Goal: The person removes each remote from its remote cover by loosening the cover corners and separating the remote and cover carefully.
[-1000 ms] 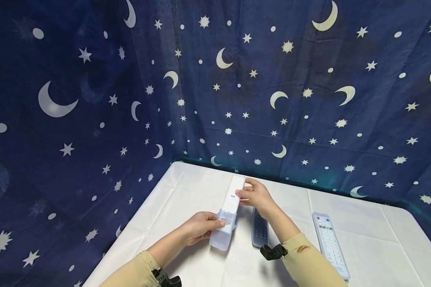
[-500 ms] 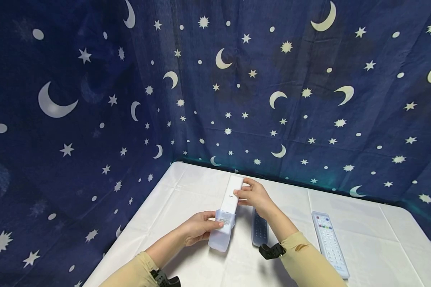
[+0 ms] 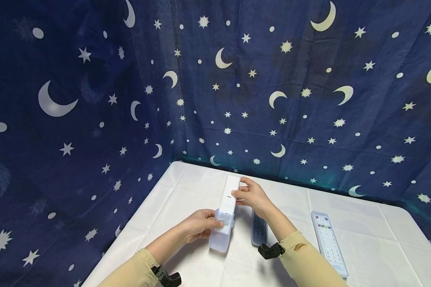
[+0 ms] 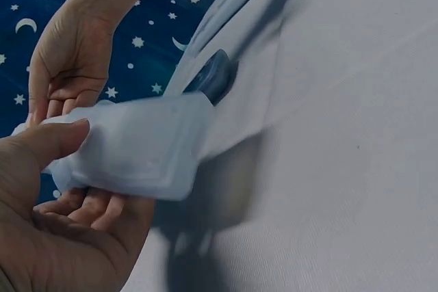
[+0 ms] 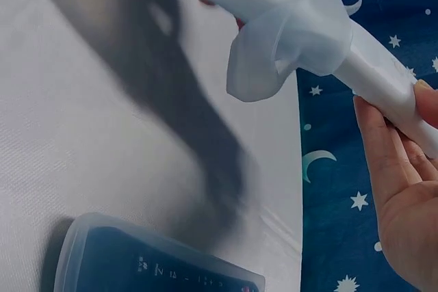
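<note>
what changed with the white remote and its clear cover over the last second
The white remote, held in the right hand, has slid a little further out of the clear cover, away from the person; less of it sits inside now. The left hand still grips the cover in the same spot. The dark remote and the light remote lie unmoved on the table.
</note>
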Motion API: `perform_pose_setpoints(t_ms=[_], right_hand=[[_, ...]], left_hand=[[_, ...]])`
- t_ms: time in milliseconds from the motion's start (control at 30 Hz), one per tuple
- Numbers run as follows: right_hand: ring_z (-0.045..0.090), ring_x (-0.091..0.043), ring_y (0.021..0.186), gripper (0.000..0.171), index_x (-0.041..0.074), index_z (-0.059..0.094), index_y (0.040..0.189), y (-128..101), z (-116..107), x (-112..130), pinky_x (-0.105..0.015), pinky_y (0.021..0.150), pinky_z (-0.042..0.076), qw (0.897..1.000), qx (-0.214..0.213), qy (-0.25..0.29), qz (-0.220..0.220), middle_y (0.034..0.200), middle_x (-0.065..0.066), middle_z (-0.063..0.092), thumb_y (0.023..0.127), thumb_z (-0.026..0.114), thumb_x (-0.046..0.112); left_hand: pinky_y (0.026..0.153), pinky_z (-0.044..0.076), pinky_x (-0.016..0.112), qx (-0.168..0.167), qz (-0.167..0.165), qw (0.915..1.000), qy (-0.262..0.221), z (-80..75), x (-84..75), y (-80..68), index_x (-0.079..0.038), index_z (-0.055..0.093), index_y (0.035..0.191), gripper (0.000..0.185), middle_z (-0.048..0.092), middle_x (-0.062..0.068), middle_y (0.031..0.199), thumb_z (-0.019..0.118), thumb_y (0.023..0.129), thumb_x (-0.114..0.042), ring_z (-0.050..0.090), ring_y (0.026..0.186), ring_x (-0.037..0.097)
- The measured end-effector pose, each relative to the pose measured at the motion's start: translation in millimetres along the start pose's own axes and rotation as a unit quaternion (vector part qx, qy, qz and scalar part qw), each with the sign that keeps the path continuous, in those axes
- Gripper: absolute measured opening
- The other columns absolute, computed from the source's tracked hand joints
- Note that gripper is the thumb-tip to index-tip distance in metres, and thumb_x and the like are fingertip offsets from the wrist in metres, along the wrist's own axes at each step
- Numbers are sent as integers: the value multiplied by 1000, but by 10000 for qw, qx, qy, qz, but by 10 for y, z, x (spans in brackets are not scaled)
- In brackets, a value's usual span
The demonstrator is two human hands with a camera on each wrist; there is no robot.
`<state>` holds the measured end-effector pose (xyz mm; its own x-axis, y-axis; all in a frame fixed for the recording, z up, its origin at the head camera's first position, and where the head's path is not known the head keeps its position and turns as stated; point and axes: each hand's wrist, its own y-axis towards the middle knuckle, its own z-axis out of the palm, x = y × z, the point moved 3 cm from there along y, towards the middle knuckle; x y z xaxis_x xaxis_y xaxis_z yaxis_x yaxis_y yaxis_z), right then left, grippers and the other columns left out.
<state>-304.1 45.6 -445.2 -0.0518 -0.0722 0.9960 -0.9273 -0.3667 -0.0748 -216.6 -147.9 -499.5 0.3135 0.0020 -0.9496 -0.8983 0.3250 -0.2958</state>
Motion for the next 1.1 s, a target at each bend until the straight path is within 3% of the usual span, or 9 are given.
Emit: perform_pose_setpoints(t_ms=[167, 333, 800, 1100], right_hand=[[73, -30, 91, 72, -4, 36, 152, -17, 10, 1, -45, 81, 61, 10000, -60, -5, 29, 113, -24, 69, 91, 74, 2], [72, -28, 90, 68, -2, 41, 150, -14, 2, -41, -46, 81, 61, 9997, -239, -50, 98, 111, -21, 70, 91, 74, 1], [73, -28, 88, 66, -6, 43, 147, 12, -58, -96, -47, 80, 61, 9998, -148, -34, 126, 112, -22, 71, 90, 75, 1], [73, -26, 86, 68, -5, 42, 148, 38, -62, -101, -42, 76, 62, 9996, -217, 21, 162, 110, -21, 71, 89, 75, 2]], left_hand=[[90, 58, 41, -147, 149, 9998, -11, 20, 14, 19, 10, 58, 127, 42, 71, 13, 110, 74, 92, -7, 70, 100, 24], [90, 58, 43, -224, 71, 9997, 23, 45, 57, -7, 5, 55, 134, 49, 72, 11, 111, 75, 93, -10, 70, 101, 25], [88, 58, 43, -110, 0, 9999, 69, 66, 54, -45, 1, 54, 138, 51, 72, 11, 111, 75, 92, -8, 70, 99, 24], [89, 58, 41, -86, 1, 10000, -27, 42, 64, -55, 4, 53, 137, 51, 73, 11, 110, 75, 92, -6, 70, 99, 23]])
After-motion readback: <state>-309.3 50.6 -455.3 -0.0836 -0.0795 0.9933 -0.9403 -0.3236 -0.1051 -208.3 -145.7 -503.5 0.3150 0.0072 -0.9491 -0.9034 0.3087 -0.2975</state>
